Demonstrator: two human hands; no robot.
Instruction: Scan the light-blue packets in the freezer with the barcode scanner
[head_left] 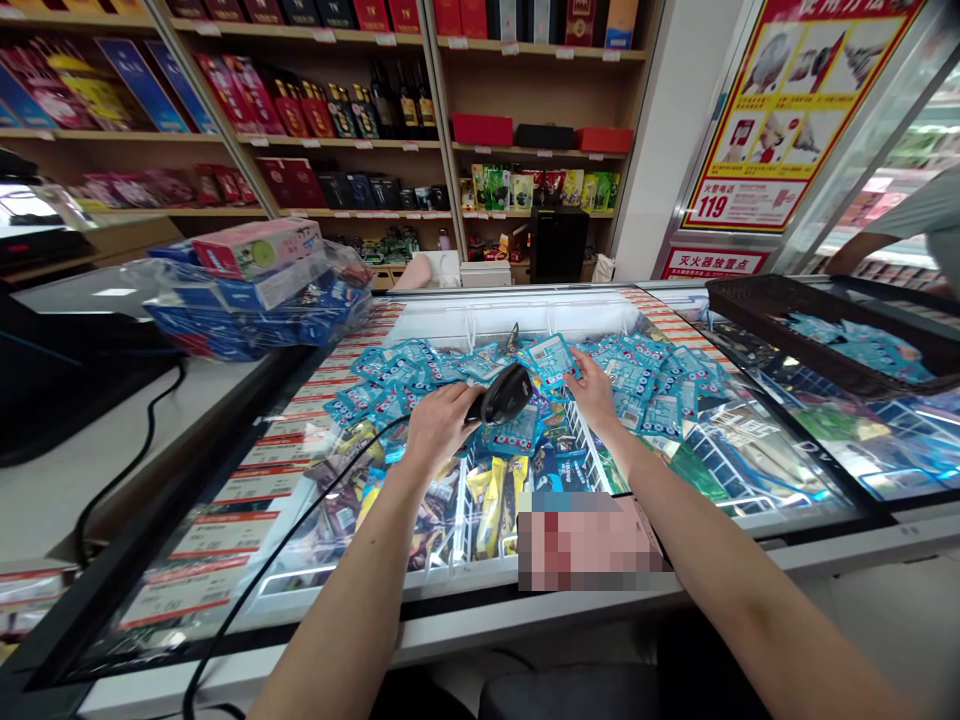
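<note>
My left hand [439, 428] grips a black handheld barcode scanner [501, 394], whose nose points toward a blue snack packet [550, 362]. The scanner's black cable [300, 530] trails down toward the bottom left. My right hand [592, 390] holds that packet by its lower edge and tilts it up, with the barcode side facing the scanner. Below both hands, many similar blue packets [630, 385] lie heaped in a chest freezer [480, 315]. Yellow and dark packets [487, 505] fill the compartment nearer me, behind a wire divider [585, 440].
A pixelated patch [589, 540] hides part of the freezer's near side. A plastic-wrapped stack of boxes [255, 290] sits at left. A black basket [825, 330] rests on the right, past which a co-worker's arm [877, 245] reaches. Shelves of boxed goods [352, 130] stand behind.
</note>
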